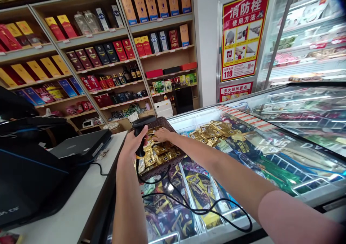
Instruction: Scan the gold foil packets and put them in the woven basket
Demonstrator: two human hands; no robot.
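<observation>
My left hand (132, 143) is wrapped round the handle of a black barcode scanner (140, 143), held upright at the near left side of a brown woven basket (173, 162). Small gold packets (162, 158) fill the basket. Over its far part, my right hand (163, 134) reaches in with fingers stretched toward the packets, touching them; no packet shows lifted in it. The scanner's black cable (189, 208) loops across the freezer's glass top. More gold packets (212, 130) lie in a pile right of the basket.
A chest freezer (216, 224) with bagged goods under glass spans the front and right. On the left, a white counter (72, 204) carries a black machine (32, 179). Shelves (105, 35) of boxed goods line the back wall, beside a red fire-hydrant poster (244, 35).
</observation>
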